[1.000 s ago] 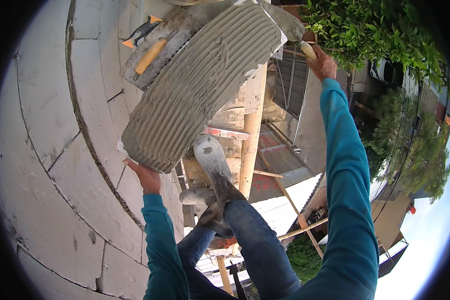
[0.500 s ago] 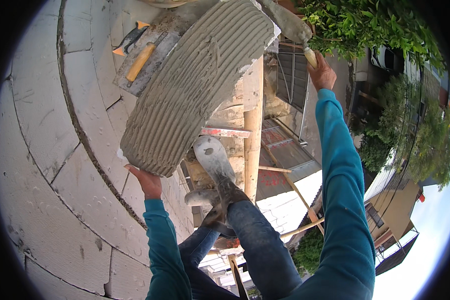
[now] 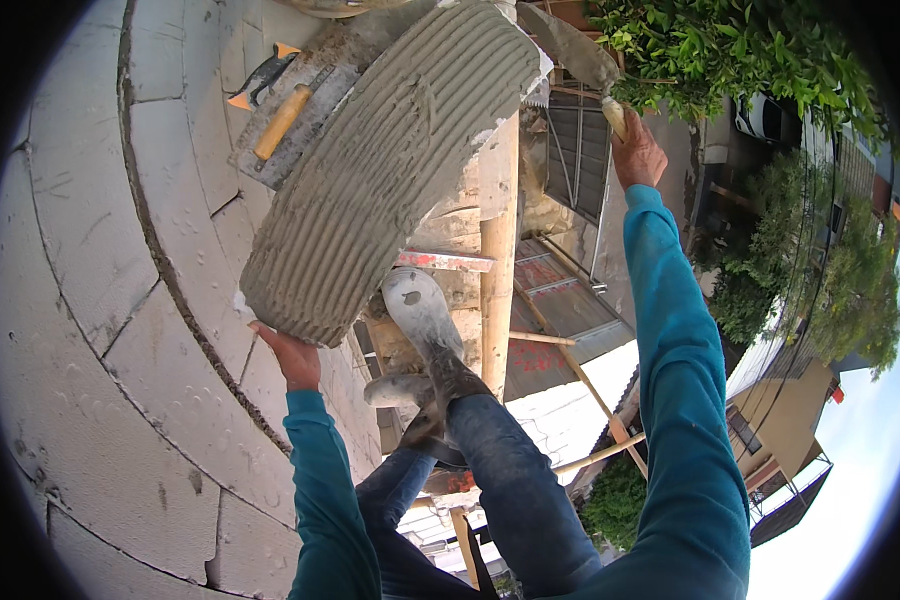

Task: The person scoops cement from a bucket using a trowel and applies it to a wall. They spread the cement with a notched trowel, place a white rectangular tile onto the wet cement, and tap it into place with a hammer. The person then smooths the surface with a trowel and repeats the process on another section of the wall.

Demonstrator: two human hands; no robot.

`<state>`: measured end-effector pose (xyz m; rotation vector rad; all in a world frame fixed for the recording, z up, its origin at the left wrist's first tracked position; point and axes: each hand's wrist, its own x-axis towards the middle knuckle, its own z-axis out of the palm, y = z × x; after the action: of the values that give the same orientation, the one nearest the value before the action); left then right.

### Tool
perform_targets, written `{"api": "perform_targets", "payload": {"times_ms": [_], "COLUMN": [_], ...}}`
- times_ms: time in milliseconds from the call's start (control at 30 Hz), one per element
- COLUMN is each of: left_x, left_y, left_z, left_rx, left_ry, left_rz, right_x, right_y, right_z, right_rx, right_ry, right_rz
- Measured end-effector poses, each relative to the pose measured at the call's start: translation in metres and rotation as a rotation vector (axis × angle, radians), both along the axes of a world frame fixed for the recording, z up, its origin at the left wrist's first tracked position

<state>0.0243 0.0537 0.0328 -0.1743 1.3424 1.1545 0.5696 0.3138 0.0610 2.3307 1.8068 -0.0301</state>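
A block (image 3: pixel 545 66) stands out in front of the person at a slant, its broad face almost wholly covered with grey mortar (image 3: pixel 390 180). The mortar is combed into ridges that run across the face from side to side, with a smeared, less regular patch near the middle.

The left hand (image 3: pixel 292 357) is at the block's near end, its thumb lying against the edge. The fingers are hidden behind the block, so I cannot tell how tightly they close. The right hand (image 3: pixel 637 148) is wrapped around the handle of a trowel (image 3: pixel 582 58); the blade points away from the person, beside the block's far right corner, and whether the two touch is unclear.

To judge from how things lie, the spreading and combing are nearly complete: mortar reaches most of both long sides. Only small white bits show, at the far right corner, along the right edge and at the near left corner. The smeared patch looks like the one part less evenly combed. The block's hidden sides cannot be judged.

Just left of the block, a float (image 3: pixel 293 107) with a wooden handle lies flat, with a black and orange grip (image 3: pixel 263 78) beside it. Both are on the side of the white wall (image 3: pixel 180 370), whose laid blocks show dark joints. Below are the person's boots (image 3: pixel 420 300), near a pole (image 3: pixel 498 290).
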Motion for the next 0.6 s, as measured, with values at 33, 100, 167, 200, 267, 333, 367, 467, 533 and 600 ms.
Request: {"api": "perform_targets", "payload": {"times_ms": [33, 100, 167, 200, 267, 333, 367, 467, 533, 600], "left_x": [0.001, 0.002, 0.0, 0.002, 0.009, 0.008, 0.007, 0.005, 0.001, 0.007], "left_y": [-0.001, 0.001, 0.002, 0.005, 0.011, 0.01, 0.009, 0.005, 0.004, 0.007], "left_z": [0.0, -0.001, -0.002, -0.001, 0.009, 0.016, 0.015, 0.009, 0.007, 0.006], "left_rx": [-0.008, -0.021, -0.01, -0.004, -0.027, -0.037, -0.027, -0.001, 0.006, -0.002], "left_ry": [0.012, 0.039, 0.012, -0.008, -0.018, -0.011, -0.009, -0.019, -0.011, -0.006], "left_rz": [0.0, -0.003, -0.015, -0.02, -0.007, 0.01, 0.013, 0.03, 0.033, 0.01], "right_x": [-0.011, -0.039, -0.069, -0.079, -0.083, -0.088, -0.085, -0.069, -0.066, -0.063], "right_y": [0.013, 0.039, 0.043, 0.037, 0.027, 0.003, -0.006, -0.026, -0.027, -0.014], "right_z": [-0.003, -0.012, -0.024, -0.033, -0.035, -0.018, -0.005, 0.023, 0.029, 0.022], "right_rx": [0.0, 0.001, 0.058, 0.118, 0.166, 0.134, 0.127, 0.105, 0.103, 0.078], "right_ry": [0.001, 0.018, 0.009, -0.025, -0.046, -0.009, 0.008, 0.042, 0.048, -0.017], "right_rz": [0.026, 0.066, 0.125, 0.17, 0.19, 0.143, 0.125, 0.078, 0.064, -0.007]}}
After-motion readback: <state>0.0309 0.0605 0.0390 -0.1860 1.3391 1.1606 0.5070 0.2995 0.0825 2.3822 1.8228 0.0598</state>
